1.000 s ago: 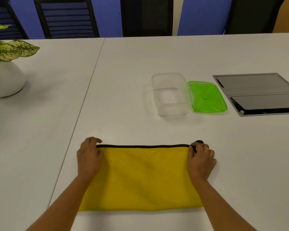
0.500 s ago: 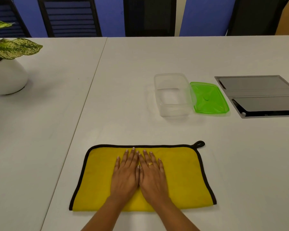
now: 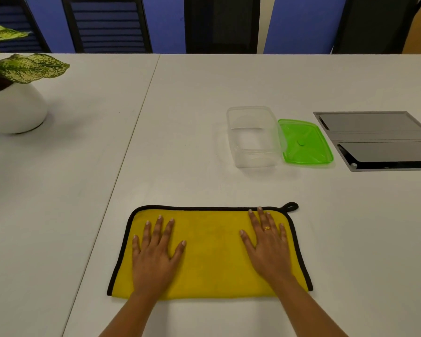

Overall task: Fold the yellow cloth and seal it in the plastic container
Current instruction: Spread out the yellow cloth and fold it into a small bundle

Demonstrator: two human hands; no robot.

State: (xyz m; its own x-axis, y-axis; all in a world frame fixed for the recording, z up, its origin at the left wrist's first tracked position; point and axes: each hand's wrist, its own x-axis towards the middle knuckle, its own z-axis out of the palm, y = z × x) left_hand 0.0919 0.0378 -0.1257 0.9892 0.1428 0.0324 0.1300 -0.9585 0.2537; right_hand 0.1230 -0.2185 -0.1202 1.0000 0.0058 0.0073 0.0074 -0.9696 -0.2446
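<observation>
Cloth: the yellow cloth (image 3: 212,251) lies flat on the tabletop (image 3: 180,154) under both hands, a wide rectangle with black trim on its far and side edges and a plain yellow near edge, which looks like a fold line; judged folded once.
Hanging loop: a small black loop (image 3: 291,207) sticks out at the far corner just beyond the right hand.
Left hand: the left hand (image 3: 156,254) is spread, palm down, fingers apart, pressing the cloth's left part; it grips nothing.
Right hand: the right hand (image 3: 269,246) is likewise flat and spread on the right part, fingertips at the far trim; a ring shows on one finger. The hands are well apart.
Container: the clear plastic container (image 3: 253,137) stands empty and uncovered, well beyond the right hand, apart from the cloth.
Lid: the green lid (image 3: 305,142) lies flat just beside the container, on the side away from the left hand.
Done: apparently one fold, now being pressed flat.
Left: the cloth looks far wider than the container, so more folds seem needed; then placing it inside and pressing the lid on.
Progress: early, by my judgement.
</observation>
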